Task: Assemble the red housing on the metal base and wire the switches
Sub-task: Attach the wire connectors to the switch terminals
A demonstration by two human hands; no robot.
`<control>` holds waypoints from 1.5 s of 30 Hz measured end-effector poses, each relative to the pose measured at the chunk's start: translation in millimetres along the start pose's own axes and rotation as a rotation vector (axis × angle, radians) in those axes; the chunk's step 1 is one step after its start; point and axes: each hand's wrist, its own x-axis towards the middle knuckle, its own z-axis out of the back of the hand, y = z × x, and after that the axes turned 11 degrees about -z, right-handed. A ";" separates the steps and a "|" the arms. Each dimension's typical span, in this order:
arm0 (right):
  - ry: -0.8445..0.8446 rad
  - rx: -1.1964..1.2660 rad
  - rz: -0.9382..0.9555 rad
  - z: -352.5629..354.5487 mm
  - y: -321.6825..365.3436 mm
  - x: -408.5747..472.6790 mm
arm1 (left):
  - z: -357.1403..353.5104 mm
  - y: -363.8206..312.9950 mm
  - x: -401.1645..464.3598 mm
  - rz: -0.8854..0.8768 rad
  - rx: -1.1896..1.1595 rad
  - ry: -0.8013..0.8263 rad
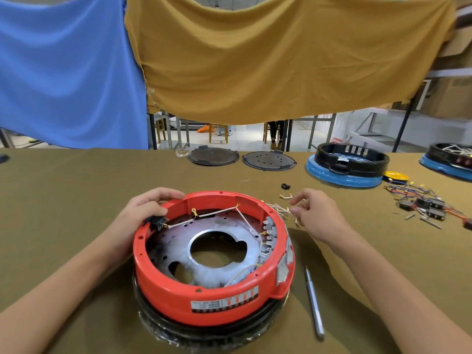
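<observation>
Red housing (178,300) sits on the metal base (217,251), centre-near on the worktop (63,200), with a black ring (268,306) under it. Left hand (143,213) grips the housing's far-left rim, fingers curled over the edge, thumb by the black switch (157,222) set in the wall. White wires (217,213) run from that switch across the inside to the far rim and down toward the grey switch row (269,235) on the right wall. Right hand (314,213) is just right of the housing, fingertips pinching loose white leads (278,209) from a small pile. Screwdriver (314,302) lies near-right, apart from the housing. Far side: two dark discs (213,156), a black housing on a blue base (347,167). Far right: pile of spare switches and coloured wires (421,203).
</observation>
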 end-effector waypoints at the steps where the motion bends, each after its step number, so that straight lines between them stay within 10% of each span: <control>1: -0.020 -0.025 0.008 -0.3 -0.2 -0.4 | 0.0 0.1 0.0 0.001 -0.004 0.002; 20: -0.207 0.164 0.160 -0.1 -4.9 4.1 | -0.5 0.1 0.6 0.042 0.022 0.009; 30: 0.018 0.756 -0.115 -1.4 0.6 2.1 | -6.9 -5.0 -2.2 0.036 0.078 0.075; 45: 0.324 0.891 0.226 -9.0 26.2 -24.3 | -35.2 -54.4 25.6 -0.327 0.634 0.184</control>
